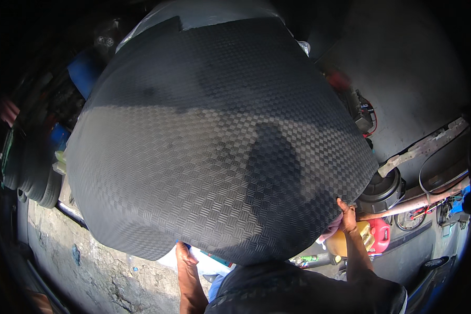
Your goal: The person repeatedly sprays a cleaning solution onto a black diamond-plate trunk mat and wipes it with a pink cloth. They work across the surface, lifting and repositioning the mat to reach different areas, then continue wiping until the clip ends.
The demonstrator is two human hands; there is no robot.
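Head view, the only one. A large black mat (209, 141), embossed with a basket-weave pattern, fills the middle, spread out in front of the person. Its far edge, notched on the left, lies against a smooth grey surface (225, 13); what bears the rest is hidden. Near edge bows out to the dark shirt (293, 288) at the waist.

Left hand (185, 255) at the near edge, left of the torso: thumb up at the rim, fingers out of sight below, apparently pinching the mat. Right hand (347, 214) at the near right corner, thumb on top, the sheet seemingly nipped between thumb and hidden fingers. Pink cloth (332, 229) just beside it.

Handling, judged by eye: rubber-like, bendy but with some body, since the left side curves down without sharp creases. Likely heavy overall for its spread, not fragile; ribbing should help against slipping. Best holds look to be the near corners, hands wide apart, thumbs over the rim; a single hold would probably let the middle sag.

Around: stacked tyres (46, 189) to the left; black round bin (383, 191), red jug (381, 235) and yellow container (342, 245) to the right.
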